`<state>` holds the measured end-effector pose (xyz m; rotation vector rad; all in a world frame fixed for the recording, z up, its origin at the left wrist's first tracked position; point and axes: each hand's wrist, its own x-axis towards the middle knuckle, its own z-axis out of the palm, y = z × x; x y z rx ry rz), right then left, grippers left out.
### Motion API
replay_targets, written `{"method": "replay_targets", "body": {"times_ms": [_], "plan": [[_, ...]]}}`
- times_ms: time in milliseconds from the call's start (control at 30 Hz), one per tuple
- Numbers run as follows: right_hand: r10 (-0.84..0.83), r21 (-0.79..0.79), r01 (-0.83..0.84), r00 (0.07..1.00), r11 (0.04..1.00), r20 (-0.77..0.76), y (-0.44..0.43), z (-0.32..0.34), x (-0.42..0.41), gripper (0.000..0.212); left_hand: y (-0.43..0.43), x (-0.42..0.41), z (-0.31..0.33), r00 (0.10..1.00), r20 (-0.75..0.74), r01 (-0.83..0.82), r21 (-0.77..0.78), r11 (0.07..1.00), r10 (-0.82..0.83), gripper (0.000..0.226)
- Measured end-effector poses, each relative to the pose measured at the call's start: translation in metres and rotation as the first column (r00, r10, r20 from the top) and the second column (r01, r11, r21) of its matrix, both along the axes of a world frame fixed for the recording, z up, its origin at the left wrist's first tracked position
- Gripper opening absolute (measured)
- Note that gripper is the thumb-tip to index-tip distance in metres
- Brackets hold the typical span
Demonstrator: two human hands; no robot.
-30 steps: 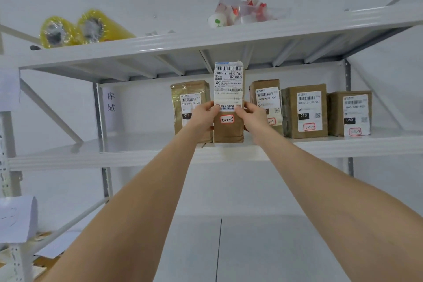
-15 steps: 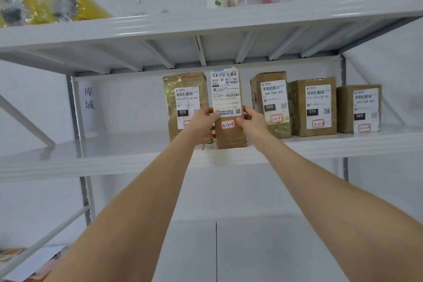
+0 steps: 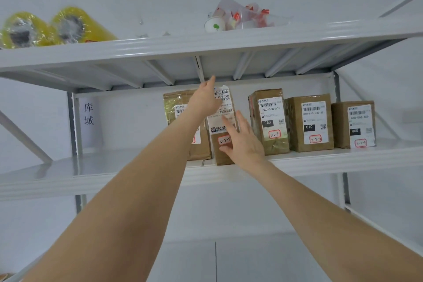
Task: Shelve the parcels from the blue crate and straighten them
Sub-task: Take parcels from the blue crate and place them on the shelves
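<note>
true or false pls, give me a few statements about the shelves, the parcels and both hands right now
1. Five parcels stand on the middle shelf. True.
2. The right hand grips the 060-06B-A05 parcel. False: it lies open, fingers spread, on the front of the tall parcel with the long label.
3. Two yellow rolls lie on the top shelf. True.
4. The left hand hangs below the middle shelf. False: it is raised at the tall parcel's top, fingers straight.
</note>
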<state>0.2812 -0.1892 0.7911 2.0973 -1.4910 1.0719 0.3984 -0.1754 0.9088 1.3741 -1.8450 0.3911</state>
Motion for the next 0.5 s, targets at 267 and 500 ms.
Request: {"method": "replay_targets", "body": {"times_ms": [267,500], "plan": [[0.010,0.070,-0.015,0.997,0.997,0.075,-0.002,-0.013,-0.005,0.084,-0.011,-0.013,0.001,0.971,0.194,-0.124,-0.083,0.989,0.138,0.059],[-0.041,0.053,0.041,0.999,0.998,-0.001,-0.001,-0.009,-0.003,0.089,-0.023,-0.014,0.004,0.977,0.168,-0.129,-0.045,0.991,0.135,0.060]]}}
